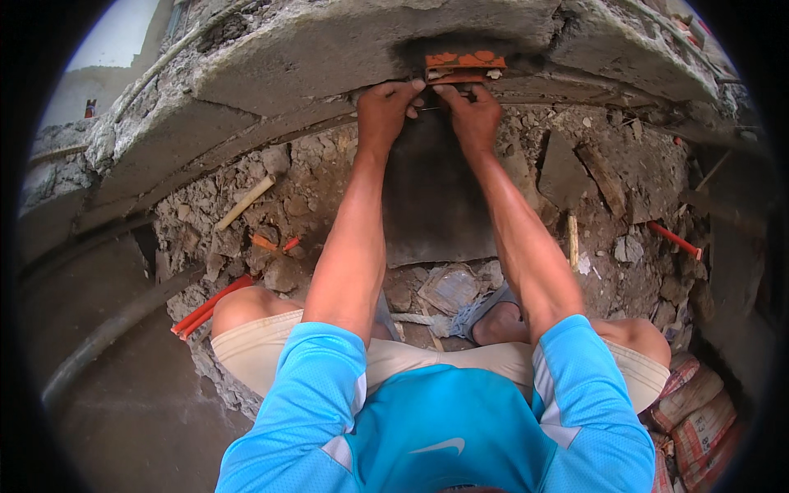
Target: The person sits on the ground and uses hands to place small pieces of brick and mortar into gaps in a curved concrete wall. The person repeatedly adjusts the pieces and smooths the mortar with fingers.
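Observation:
An orange electrical box [466, 61] is set in the grey concrete wall, its edges rough with mortar and small pale bits at its lower corners. My left hand [386, 115] is closed in a pinch just below the box's lower left corner. Close beside it, under the box's lower edge, my right hand [474, 117] has its thumb and fingers drawn together. A thin wire-like strand [429, 108] shows faintly between the two hands. What the fingertips grip is too small to make out.
A dark flat sheet [436, 197] lies below my hands. Around it are rubble, stones and a wooden stick [245, 202]. Red pipes lie at left [212, 306] and a red pipe piece [675, 239] at right. Stacked sacks [699, 415] stand lower right.

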Demonstrator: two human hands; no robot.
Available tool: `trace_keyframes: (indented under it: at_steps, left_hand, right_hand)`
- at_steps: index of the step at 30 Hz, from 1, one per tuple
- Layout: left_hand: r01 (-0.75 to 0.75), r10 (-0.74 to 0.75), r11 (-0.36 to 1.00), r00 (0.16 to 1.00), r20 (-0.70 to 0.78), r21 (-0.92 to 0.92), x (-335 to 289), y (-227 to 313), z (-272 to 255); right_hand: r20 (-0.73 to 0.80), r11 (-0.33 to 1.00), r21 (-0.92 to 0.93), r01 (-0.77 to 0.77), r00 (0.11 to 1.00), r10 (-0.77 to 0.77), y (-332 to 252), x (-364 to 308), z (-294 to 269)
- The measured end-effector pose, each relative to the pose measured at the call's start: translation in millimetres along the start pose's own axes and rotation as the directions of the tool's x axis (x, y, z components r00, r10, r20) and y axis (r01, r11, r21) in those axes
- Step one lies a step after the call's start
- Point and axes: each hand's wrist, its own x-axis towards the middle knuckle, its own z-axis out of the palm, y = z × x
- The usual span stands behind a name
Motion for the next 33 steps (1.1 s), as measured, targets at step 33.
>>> trace_keyframes:
  at_steps: [33]
  left_hand:
    - [-0.213,0.196,0.960,0.974,-0.110,-0.181,-21.1,-10.1,46.9]
  right_hand:
    - [0.069,0.885,0.459,-0.084,0.996,0.058,9.6,-6.6,-12.7]
